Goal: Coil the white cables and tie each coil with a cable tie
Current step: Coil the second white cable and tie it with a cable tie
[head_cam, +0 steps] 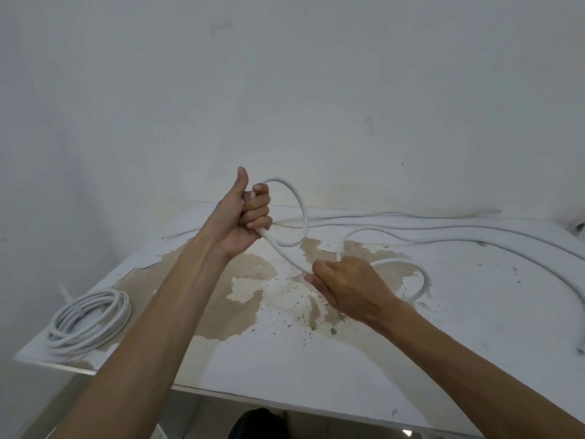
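My left hand (pixel 247 213) is raised above the table, fingers closed around a white cable (pixel 302 210) that forms one loop beside it, thumb pointing up. Lower and to the right, my right hand (pixel 345 283) grips the same cable where it runs down from the loop. Behind that hand the cable curls on the table and joins long loose white strands (pixel 459 231) that trail off to the right edge. A finished coil of white cable (pixel 90 321) lies flat at the table's left front corner. No cable tie is clearly visible.
The white table (pixel 316 369) has peeling paint and brown stained patches in the middle. It stands against a white wall (pixel 285 90). A dark object (pixel 579 226) shows at the far right edge. The table's front edge runs just below my forearms.
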A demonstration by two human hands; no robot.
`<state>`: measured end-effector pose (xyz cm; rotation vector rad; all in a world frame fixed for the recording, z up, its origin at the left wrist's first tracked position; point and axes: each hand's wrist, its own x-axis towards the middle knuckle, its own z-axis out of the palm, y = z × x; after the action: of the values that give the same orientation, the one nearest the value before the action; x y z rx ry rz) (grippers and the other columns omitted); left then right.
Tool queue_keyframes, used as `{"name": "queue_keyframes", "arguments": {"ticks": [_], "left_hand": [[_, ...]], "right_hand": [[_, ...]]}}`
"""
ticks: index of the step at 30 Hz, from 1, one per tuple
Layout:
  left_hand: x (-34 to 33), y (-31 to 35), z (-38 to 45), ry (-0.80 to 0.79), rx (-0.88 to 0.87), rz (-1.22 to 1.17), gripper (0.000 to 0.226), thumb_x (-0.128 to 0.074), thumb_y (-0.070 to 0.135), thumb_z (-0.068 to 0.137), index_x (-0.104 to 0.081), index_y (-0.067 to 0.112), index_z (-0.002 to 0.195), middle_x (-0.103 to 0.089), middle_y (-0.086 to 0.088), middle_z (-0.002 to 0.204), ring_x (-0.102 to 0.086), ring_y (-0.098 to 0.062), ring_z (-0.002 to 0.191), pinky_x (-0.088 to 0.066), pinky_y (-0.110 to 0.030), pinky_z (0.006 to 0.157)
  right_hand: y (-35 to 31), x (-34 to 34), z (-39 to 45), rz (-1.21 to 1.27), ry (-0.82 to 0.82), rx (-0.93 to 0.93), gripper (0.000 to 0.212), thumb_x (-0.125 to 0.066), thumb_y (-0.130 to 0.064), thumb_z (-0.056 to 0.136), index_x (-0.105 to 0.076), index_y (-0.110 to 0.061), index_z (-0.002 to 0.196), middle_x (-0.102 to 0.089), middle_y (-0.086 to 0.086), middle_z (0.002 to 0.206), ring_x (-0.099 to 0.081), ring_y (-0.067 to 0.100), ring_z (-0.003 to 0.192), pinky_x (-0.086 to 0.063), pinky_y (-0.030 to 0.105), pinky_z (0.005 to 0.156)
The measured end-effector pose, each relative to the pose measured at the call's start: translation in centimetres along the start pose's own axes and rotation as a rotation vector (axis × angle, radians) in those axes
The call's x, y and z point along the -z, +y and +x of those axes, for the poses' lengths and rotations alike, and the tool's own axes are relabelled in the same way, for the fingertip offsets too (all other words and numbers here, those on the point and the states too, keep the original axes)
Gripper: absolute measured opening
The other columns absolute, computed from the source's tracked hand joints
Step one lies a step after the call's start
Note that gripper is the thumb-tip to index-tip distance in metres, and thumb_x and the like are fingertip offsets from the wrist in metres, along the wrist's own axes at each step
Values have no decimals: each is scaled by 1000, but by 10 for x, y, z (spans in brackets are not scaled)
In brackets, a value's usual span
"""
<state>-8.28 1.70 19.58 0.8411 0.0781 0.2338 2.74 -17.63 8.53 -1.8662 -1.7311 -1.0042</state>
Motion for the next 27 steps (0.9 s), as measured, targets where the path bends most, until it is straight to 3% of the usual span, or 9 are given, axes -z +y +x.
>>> {"name": "queue_keyframes", "arguments": {"ticks": [7, 13, 18, 19, 20, 21, 22, 24, 27], "left_hand": [[20, 30, -3, 71, -63, 19, 50, -37, 53, 104, -48, 18, 70, -23, 9, 46, -6, -9, 43, -16, -18, 37], [12, -23, -16, 28, 27, 921, 49, -36, 50, 106, -36, 23, 65, -25, 9, 53, -18, -9, 43, -17, -20, 43], [9, -79, -30, -225, -41, 1611, 62, -32, 56, 105, -36, 19, 55, -28, 21, 51, -31, -14, 46, -32, -28, 51], [12, -91, -30, -230, -58, 1675, 63, -32, 56, 104, -36, 17, 54, -32, 14, 91, -36, -14, 49, -37, -29, 52], [16, -101, -29, -214, -73, 1741, 65, -32, 57, 104, -36, 16, 54, -59, -3, 55, -40, -11, 51, -41, -31, 53], [20, -110, -28, -187, -75, 1816, 65, -32, 58, 103, -35, 15, 55, -50, -1, 50, -38, -8, 48, -39, -29, 53], [26, -117, -27, -155, -71, 1894, 65, -31, 59, 103, -34, 15, 55, -38, 7, 48, -35, -8, 44, -35, -27, 51], [38, -127, -23, -82, -83, 1996, 66, -27, 62, 101, -31, 14, 56, -34, 1, 49, -31, -12, 42, -32, -26, 51], [54, -133, -15, 28, -128, 1902, 66, -23, 66, 97, -31, 15, 55, -34, 1, 48, -32, -13, 42, -36, -28, 53]], "right_hand": [[-8, -13, -20, 31, -77, 73, 41, -31, -37, 110, -43, -18, 75, -41, -6, 52, -31, 17, 37, -32, 25, 45], [34, -12, -10, -274, -568, -119, 63, -17, -64, 99, -58, -20, 83, -51, -6, 62, -49, 18, 51, -44, 30, 64], [50, 0, 23, -391, -779, -438, 72, -35, -84, 85, -48, -15, 69, -52, -3, 66, -54, 17, 64, -40, 29, 62], [51, 0, 29, -337, -812, -529, 70, -41, -83, 85, -43, -15, 67, -50, -3, 64, -52, 16, 61, -39, 28, 60], [52, 1, 34, -239, -843, -631, 66, -48, -78, 86, -40, -16, 65, -47, -3, 63, -47, 14, 57, -36, 27, 57], [53, 2, 38, -102, -859, -728, 62, -54, -71, 88, -38, -16, 64, -44, -3, 61, -42, 13, 53, -32, 27, 53], [55, 4, 43, 58, -860, -818, 58, -59, -62, 91, -39, -15, 64, -41, -3, 59, -36, 13, 49, -29, 26, 51], [58, 10, 49, 435, -789, -1011, 42, -59, -39, 98, -52, -10, 69, -40, -1, 58, -31, 13, 45, -28, 24, 48], [50, 19, 56, 893, -633, -1211, 31, -43, -18, 99, -68, 0, 93, -46, 2, 67, -35, 11, 47, -31, 24, 48]]}}
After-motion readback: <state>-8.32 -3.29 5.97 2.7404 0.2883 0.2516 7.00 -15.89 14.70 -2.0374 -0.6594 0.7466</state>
